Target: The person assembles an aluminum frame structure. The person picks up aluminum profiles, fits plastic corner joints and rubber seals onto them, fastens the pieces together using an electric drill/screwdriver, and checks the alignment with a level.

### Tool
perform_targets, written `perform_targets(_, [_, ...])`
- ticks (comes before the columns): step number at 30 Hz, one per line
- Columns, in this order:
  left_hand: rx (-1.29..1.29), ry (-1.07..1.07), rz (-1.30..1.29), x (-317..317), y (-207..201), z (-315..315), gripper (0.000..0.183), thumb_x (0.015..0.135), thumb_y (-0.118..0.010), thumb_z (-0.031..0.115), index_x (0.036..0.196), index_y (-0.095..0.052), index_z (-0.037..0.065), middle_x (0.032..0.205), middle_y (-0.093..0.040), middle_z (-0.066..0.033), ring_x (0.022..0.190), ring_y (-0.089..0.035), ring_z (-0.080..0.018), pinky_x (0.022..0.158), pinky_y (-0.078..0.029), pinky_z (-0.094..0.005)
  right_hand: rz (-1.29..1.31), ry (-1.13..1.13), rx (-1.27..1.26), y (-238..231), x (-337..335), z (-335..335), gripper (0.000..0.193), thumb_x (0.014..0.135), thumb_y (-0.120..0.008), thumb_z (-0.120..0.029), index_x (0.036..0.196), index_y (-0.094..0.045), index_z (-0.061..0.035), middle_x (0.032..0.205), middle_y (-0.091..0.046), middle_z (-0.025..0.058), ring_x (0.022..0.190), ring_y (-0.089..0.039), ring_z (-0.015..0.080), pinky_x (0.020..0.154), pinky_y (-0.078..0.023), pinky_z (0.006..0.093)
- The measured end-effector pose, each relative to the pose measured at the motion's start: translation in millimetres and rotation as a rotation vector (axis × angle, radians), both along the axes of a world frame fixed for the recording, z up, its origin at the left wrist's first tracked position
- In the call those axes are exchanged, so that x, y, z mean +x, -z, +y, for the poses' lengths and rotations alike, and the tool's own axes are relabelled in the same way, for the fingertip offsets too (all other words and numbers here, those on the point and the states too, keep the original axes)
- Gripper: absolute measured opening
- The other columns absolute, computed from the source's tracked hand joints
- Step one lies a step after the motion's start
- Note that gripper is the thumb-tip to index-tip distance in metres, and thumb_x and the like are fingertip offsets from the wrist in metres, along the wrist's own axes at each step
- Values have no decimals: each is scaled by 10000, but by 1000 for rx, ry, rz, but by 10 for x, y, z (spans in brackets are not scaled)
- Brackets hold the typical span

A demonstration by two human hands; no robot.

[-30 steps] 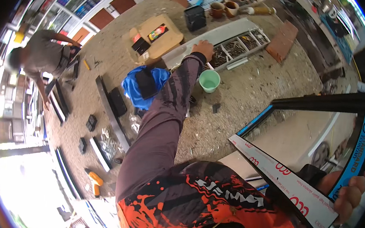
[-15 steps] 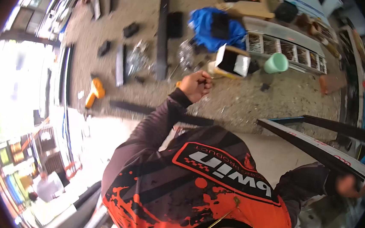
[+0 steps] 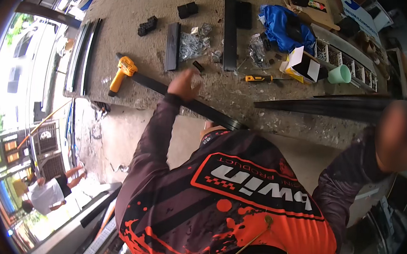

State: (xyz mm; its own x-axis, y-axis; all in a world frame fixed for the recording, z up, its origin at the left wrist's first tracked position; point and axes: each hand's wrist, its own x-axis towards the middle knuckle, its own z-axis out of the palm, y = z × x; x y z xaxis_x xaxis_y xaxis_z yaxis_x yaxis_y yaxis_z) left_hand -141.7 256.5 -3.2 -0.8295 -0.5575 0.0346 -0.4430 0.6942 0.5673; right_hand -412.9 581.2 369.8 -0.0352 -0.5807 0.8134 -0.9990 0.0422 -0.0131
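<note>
My left hand (image 3: 184, 86) is over the table near its front edge, fingers apart and holding nothing. Below it a long black bar (image 3: 205, 110) runs slantwise toward my shirt. A yellow cordless drill (image 3: 123, 73) lies left of this hand, at the bar's far end. At the right, my right hand (image 3: 398, 137) is blurred, but it is closed around the end of a long black frame (image 3: 324, 106), seen nearly edge-on. Between the hands, farther back, a yellow-and-black screwdriver (image 3: 263, 78) lies beside an opened white-and-yellow box (image 3: 302, 64).
On the table (image 3: 141, 2) are a bag of small hardware (image 3: 193, 45), black blocks (image 3: 188, 9), black profiles (image 3: 231, 29), a blue cloth (image 3: 285, 26), a green cup (image 3: 340, 74) and a compartment tray of screws (image 3: 349, 62). A person (image 3: 51, 195) is at the far left.
My left hand has moved left and its fingers have spread, uncovering the screwdriver. My right hand has risen with the frame, which has turned nearly edge-on. The view has shifted left.
</note>
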Motion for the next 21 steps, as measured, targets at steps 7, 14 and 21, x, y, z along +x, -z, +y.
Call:
perform_targets(7, [-257, 663, -261, 455, -97, 42, 506, 744, -691, 516, 1016, -636, 94, 957, -546, -122, 919, -591, -317, 803, -487, -436, -93, 33, -60, 143, 161, -606, 401, 719, -818, -191, 1017, -623, -6, 858, -641, 39, 744, -599, 115, 663, -496, 256])
perform_targets(14, [-329, 601, -167, 299, -10, 140, 392, 813, -642, 455, 897, -635, 72, 922, -552, -128, 915, -597, -330, 790, -488, -445, 205, 193, -139, -64, 169, -678, 412, 657, -817, -344, 862, -608, -55, 755, -604, 87, 696, -602, 261, 650, -473, 351])
perform_targets(21, [-339, 544, -64, 57, -19, 670, 346, 830, -643, 412, 923, -617, 80, 939, -549, -111, 937, -587, -313, 805, -485, -434, 262, 365, -228, -111, 204, -602, 480, 649, -785, -508, 802, -609, -89, 751, -629, 38, 683, -600, 251, 605, -451, 379])
